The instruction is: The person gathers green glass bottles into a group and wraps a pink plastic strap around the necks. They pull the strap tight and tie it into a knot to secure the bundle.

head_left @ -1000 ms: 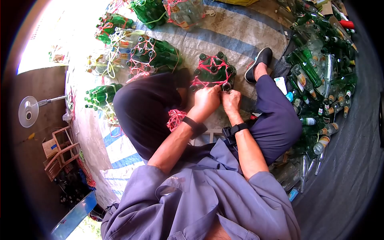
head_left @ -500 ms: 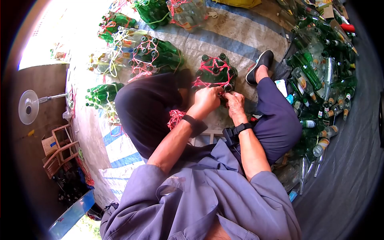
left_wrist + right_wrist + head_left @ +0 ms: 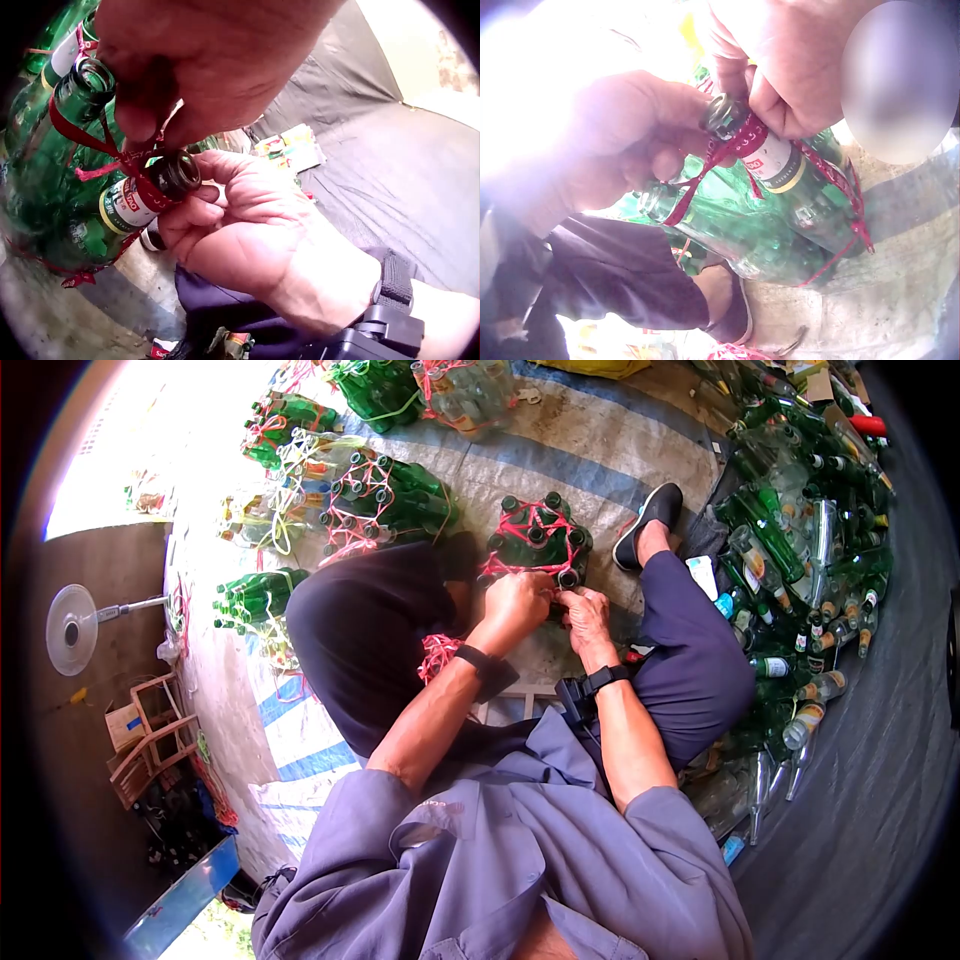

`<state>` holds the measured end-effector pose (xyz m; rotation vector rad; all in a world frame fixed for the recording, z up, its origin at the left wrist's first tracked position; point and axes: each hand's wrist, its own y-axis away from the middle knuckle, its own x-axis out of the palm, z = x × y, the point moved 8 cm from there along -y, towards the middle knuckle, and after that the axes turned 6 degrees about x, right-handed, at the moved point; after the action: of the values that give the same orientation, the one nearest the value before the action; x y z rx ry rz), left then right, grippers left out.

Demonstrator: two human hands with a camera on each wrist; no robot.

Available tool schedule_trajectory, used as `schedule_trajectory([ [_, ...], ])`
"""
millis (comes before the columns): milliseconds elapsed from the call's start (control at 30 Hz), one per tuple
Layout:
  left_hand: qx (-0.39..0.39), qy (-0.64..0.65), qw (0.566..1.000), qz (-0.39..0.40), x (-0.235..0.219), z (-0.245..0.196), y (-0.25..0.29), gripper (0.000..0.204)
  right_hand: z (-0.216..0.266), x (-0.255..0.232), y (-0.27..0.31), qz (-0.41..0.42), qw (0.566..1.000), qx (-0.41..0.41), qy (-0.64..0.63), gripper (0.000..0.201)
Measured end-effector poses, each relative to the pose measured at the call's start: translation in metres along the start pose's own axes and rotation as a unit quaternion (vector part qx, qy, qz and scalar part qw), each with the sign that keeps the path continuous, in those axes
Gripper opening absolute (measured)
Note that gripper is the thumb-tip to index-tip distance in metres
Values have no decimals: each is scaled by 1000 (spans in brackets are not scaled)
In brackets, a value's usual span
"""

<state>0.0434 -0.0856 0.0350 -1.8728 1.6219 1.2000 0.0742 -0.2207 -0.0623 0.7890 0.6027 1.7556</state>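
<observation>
- I see the bundle of green bottles point(image 3: 537, 538) on the tarp between the knees, mostly laced.
- My left hand point(image 3: 517, 607) and right hand point(image 3: 587, 617) both pinch red string point(image 3: 126, 161) at the last bottle neck point(image 3: 174, 177); I judge the knot unfinished.

Right hand point(image 3: 588, 618) has been shifted slightly down and toward the body since a second ago; left hand point(image 3: 517, 606) has been nudged closer to it at the bundle point(image 3: 538, 538) edge.
</observation>
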Motion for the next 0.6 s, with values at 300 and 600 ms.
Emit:
schedule_trajectory([
  [300,-10,5,1000,-14,1,1,-3,19,2,2,0,4,1000,-11,-4,6],
  [600,-11,-48,999,-18,4,0,-2,20,4,3,-1,-12,999,-32,11,9],
])
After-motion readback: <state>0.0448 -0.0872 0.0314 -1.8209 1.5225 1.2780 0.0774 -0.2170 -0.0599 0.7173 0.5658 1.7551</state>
